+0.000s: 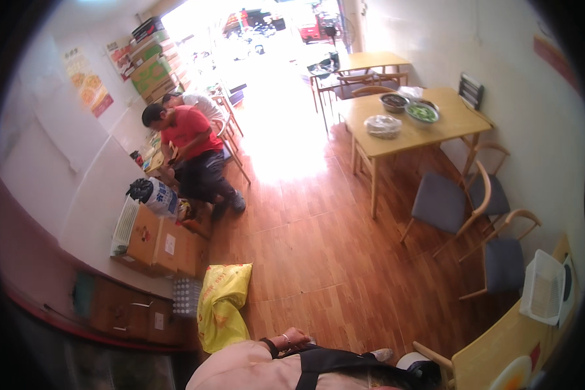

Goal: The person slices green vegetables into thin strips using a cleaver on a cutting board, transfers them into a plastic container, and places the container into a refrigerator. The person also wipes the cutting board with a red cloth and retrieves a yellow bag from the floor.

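Observation:
My left hand (298,337) hangs low in front of my body, its fingers loosely curled. A bracelet and a dark wristband circle that wrist. Nothing shows in the hand, but its palm side is hidden. Closest to it on the wood-patterned floor (302,253) lies a crumpled yellow plastic sack (224,307) bearing print. My right hand is out of view. A dark apron (331,363) covers my front over a pale top, and a shoe (382,354) shows below. At lower right stands a wooden table (487,336) with a white plastic basket (543,287).
Ahead right, a table (448,126) bears metal bowls (422,113) of food and a bagged item (382,126). Grey-seated chairs (438,202) stand nearer. At left are cardboard boxes (168,243), a bottle pack (185,296) and a seated person in red (190,131), with another person behind.

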`<act>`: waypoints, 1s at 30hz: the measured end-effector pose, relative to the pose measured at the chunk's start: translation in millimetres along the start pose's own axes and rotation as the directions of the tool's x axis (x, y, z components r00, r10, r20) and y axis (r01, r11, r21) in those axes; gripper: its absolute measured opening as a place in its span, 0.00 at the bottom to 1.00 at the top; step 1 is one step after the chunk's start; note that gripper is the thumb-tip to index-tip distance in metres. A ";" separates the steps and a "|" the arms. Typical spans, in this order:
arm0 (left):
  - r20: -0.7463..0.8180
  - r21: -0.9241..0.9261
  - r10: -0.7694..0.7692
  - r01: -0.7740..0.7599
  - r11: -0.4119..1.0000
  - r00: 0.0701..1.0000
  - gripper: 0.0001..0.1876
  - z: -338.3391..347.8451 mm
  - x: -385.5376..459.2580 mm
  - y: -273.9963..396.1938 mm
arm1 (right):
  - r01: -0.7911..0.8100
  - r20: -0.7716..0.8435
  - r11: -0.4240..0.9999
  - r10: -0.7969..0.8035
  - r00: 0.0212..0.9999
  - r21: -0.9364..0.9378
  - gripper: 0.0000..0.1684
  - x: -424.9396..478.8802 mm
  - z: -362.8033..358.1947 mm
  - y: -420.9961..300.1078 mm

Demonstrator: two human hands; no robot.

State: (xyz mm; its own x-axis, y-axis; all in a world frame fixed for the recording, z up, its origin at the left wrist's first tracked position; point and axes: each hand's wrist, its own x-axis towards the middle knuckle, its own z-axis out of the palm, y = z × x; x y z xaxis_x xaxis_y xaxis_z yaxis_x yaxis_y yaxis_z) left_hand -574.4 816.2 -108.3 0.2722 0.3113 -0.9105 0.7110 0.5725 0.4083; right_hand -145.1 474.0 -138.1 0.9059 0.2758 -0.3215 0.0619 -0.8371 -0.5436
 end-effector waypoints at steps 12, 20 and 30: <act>-0.447 -0.656 -0.227 -0.145 0.740 0.865 0.06 -206.7 20.5 -261.6 | 0.188 0.827 0.972 -0.218 0.518 0.138 0.09 -88.4 190.9 -137.9; -0.434 -0.863 -0.412 -0.239 0.445 0.802 0.09 -197.1 -24.3 -226.1 | 0.250 0.963 0.967 -0.023 0.269 -0.047 0.08 -82.2 260.6 -298.6; -0.300 -0.947 -0.572 -0.167 0.275 0.763 0.08 -224.6 -15.2 -302.1 | 0.392 0.948 0.866 0.251 0.196 -0.310 0.08 -204.3 369.1 -447.5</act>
State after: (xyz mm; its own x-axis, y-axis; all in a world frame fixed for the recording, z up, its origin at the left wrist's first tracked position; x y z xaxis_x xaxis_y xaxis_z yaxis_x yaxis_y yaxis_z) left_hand -938.9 808.8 -203.0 -0.3940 0.1378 -0.9087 -0.4640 0.8236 0.3261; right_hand -512.6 966.6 -115.4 -0.2041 0.2919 -0.9344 0.5387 -0.7635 -0.3561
